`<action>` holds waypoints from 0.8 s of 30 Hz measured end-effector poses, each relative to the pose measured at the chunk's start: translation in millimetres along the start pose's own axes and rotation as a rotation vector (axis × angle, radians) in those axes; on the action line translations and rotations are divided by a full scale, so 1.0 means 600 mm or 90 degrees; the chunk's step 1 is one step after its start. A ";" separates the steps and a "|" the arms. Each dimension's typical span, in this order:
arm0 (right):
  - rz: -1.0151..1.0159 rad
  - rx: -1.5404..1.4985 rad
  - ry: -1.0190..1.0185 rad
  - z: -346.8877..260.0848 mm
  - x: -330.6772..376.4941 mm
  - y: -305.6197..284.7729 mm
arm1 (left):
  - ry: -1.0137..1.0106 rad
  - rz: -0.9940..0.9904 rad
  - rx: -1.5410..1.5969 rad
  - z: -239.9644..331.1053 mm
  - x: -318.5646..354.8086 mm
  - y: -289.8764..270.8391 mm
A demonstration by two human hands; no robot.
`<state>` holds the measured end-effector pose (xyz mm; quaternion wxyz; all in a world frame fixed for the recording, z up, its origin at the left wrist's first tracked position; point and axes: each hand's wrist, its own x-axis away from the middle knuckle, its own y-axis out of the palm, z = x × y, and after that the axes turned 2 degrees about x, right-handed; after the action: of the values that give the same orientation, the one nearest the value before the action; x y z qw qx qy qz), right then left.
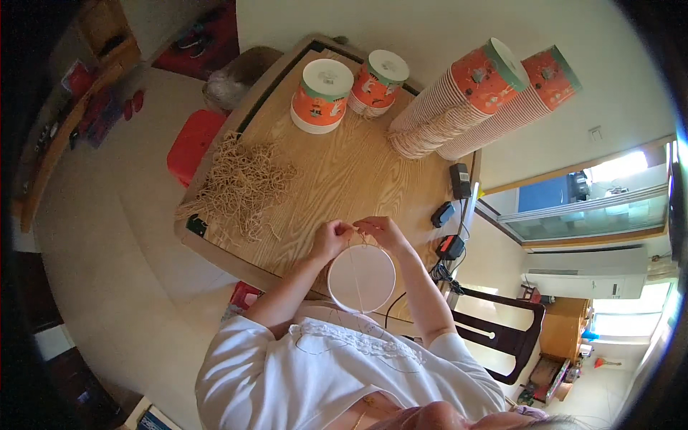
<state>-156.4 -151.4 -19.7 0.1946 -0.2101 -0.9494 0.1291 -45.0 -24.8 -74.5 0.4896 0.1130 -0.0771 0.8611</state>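
Note:
At the table's near edge, a round white paper bucket is held in front of my chest, its pale round end turned up. A thin tan cord runs across that end and trails down over my white shirt. My left hand pinches cord at the bucket's far rim. Close beside it, my right hand is also closed with its fingertips on the cord. The small bit of cord between the fingers is partly hidden. To the left on the table lies a tangled heap of tan cords.
Orange and green printed paper buckets stand upside down at the back of the wooden table. Two tall nested stacks lean at the back right. Black power adapters with cables lie along the right edge. A red stool stands left, a dark chair right.

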 end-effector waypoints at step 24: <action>0.018 0.253 -0.085 -0.046 -0.003 0.000 | 0.048 0.053 0.095 0.001 -0.006 0.013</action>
<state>-143.4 -147.7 4.2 0.1668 -0.1722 -0.9130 0.3301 -49.8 -31.7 -74.8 0.4460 0.1132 0.0012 0.8879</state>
